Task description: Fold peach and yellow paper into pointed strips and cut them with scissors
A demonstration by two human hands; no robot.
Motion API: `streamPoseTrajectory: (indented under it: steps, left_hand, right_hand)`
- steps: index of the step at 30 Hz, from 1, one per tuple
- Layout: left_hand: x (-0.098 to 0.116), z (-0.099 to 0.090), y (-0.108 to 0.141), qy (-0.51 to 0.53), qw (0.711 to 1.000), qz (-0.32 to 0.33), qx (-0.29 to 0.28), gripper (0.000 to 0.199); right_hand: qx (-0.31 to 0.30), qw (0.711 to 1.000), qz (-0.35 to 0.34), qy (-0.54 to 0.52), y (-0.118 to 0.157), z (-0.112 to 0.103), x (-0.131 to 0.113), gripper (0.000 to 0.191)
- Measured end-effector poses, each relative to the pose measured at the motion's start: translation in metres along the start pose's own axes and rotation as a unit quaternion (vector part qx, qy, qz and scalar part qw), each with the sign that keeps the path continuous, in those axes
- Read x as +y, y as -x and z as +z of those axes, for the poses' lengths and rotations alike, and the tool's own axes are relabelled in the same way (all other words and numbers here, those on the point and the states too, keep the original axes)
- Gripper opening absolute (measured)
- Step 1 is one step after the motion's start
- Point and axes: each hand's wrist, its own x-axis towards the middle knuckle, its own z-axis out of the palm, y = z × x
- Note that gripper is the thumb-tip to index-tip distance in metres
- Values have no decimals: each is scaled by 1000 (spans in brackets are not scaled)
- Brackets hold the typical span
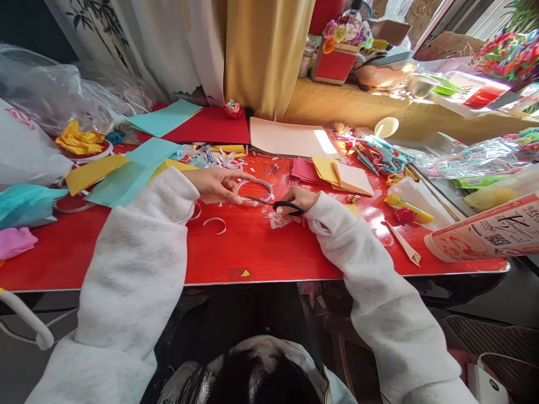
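My left hand (pixel 217 185) has its fingers closed round a thin white ring (pixel 266 185), held above the red table. My right hand (pixel 297 201) grips black-handled scissors (pixel 290 207), whose blades point left at the ring's lower edge, close to my left fingertips. Just below my left hand, a curved white strip (pixel 219 220) lies on the table. Small white scraps (pixel 278 220) are scattered under the scissors.
Blue paper (pixel 135 171) and yellow paper (pixel 95 173) lie left. Folded pink and yellow papers (pixel 328 171) sit behind my right hand. A glue tube (pixel 408 209) and a large cup (pixel 488 230) stand or lie at right, near the red table's edge (pixel 295 275).
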Motion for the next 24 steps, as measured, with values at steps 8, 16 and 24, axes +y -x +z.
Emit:
streamPoseTrajectory:
  steps: [8,16,24]
  left_hand:
    - [-2,-16,0,58,985,-14,161,32]
    - [3,3,-13,117,967,-8,224,25]
    - [18,43,-19,169,973,26,153,33]
  right_hand:
    - [203,967,11,154,-10,1,7,43]
    - [234,931,-38,279,-15,12,6,39]
    - [258,953,-151,46,-18,29,-1,47]
